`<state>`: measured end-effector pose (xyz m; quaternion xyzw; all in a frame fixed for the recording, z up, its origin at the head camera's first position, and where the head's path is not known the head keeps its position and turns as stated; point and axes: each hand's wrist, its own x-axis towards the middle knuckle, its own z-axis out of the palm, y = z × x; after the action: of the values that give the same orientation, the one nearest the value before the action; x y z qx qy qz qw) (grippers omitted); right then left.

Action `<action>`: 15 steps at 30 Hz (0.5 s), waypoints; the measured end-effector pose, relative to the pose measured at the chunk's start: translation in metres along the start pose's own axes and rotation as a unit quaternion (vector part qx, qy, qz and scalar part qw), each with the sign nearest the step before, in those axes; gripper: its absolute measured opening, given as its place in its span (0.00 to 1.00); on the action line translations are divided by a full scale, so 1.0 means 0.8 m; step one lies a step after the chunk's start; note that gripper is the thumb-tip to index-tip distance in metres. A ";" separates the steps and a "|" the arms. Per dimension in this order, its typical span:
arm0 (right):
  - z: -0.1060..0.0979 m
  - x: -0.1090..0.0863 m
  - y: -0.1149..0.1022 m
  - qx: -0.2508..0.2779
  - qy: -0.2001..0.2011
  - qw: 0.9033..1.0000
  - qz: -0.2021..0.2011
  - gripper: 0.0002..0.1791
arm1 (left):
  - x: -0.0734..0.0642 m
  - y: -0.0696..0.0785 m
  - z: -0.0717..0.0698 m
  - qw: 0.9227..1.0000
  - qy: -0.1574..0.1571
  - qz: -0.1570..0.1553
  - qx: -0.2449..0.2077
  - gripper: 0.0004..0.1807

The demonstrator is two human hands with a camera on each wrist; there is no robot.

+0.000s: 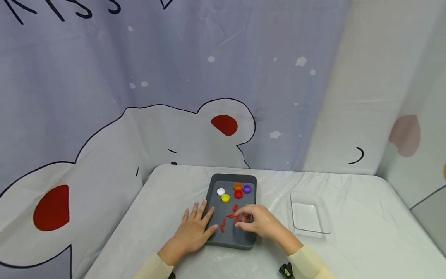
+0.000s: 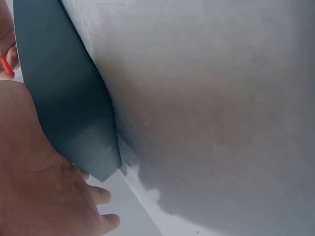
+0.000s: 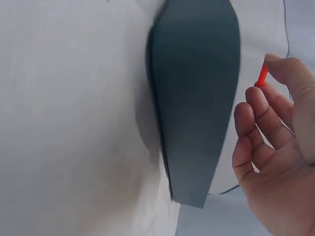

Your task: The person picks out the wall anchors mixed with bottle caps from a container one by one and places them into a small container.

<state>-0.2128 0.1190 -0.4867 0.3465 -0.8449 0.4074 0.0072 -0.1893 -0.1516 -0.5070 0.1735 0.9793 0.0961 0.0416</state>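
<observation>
My right hand [image 1: 257, 221] is over the right side of a grey tray [image 1: 230, 241], pinching a small red stick [image 3: 263, 75] between thumb and index finger. Its other fingers are bent loosely. Several more red sticks [image 1: 223, 222] lie scattered on the tray floor below and to the left of that hand. With fingers spread, my left hand [image 1: 192, 231] rests at the tray's left edge. The tray's outer wall [image 2: 69, 88] fills part of the left wrist view beside the palm.
Round caps stand at the tray's far end: white [image 1: 221, 192], yellow [image 1: 225, 198], orange [image 1: 238, 186], red [image 1: 238, 194] and purple [image 1: 247, 189]. A clear plastic box [image 1: 308, 215] sits on the white-covered table [image 1: 362, 232] right of the tray. A printed curtain [image 1: 181, 58] hangs behind.
</observation>
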 end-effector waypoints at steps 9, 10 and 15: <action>-0.031 -0.018 0.000 0.011 0.028 0.999 0.017 0.10 | -0.001 -0.003 0.004 1.000 0.005 0.006 -0.008 0.37; -0.035 -0.020 0.000 0.009 0.030 0.999 0.016 0.10 | -0.002 -0.001 0.002 1.000 0.005 0.006 -0.011 0.37; -0.056 -0.032 0.006 -0.006 0.048 0.999 0.017 0.10 | -0.001 -0.002 0.003 1.000 0.010 0.007 -0.011 0.37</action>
<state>-0.2083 0.1669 -0.4673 0.3120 -0.8518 0.4187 0.0427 -0.1891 -0.1532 -0.5100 0.1790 0.9772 0.1092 0.0335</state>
